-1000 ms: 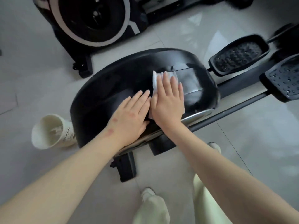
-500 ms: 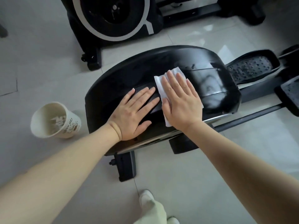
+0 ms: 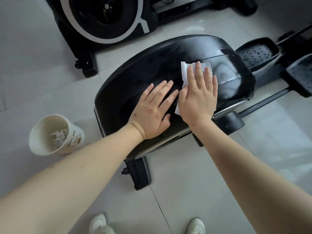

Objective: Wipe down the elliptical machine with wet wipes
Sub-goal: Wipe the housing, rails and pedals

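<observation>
Elliptical machine (image 3: 135,85), right hand (image 3: 199,98) flat on wet wipe (image 3: 185,71), left hand (image 3: 152,112) flat beside

The elliptical machine's glossy black housing (image 3: 138,81) stood on pale floor tiles — a white wet wipe (image 3: 184,71) lay flat, spread across its curved top.

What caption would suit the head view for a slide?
Right hand presses a wipe flat on the black housing; left hand rests beside it.
</observation>
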